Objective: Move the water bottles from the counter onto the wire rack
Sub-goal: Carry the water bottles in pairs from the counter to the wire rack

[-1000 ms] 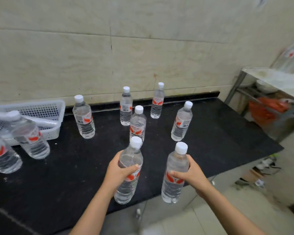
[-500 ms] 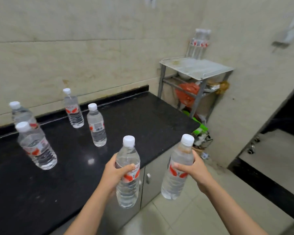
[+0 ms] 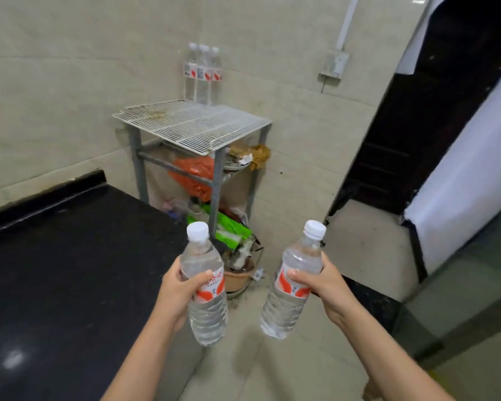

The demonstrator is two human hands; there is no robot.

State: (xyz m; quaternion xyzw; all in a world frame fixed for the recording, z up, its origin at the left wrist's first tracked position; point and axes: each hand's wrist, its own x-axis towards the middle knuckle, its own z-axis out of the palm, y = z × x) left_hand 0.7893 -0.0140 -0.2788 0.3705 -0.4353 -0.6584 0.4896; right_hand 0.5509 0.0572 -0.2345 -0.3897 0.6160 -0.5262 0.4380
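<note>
Clear plastic fills both hands: the left hand (image 3: 177, 293) wraps fingers and thumb round the labelled waist of the left bottle (image 3: 200, 257), and the right hand (image 3: 329, 286) grips the right bottle (image 3: 301, 260) the same way, thumb across the red-and-white label. Both bottles hang in the air above the floor, just past the corner of the black counter (image 3: 70, 256), white caps up, the right one leaning slightly outward. Held at the middle like this they balance easily, and their bases are free to be set down. Ahead stands the wire rack (image 3: 185, 127), a white grid top on a grey metal frame against the tiled wall. Three bottles (image 3: 203, 79) already stand in a tight row at its back edge, probably to leave the front of the grid open for more. That front area is bare and well apart from the hands. Below it an orange bag (image 3: 193, 175) and green packets (image 3: 229, 230) crowd the lower levels. The carry looks about midway; what remains is reaching forward and lowering each base flat onto the wires, where a narrow base could wobble.
</note>
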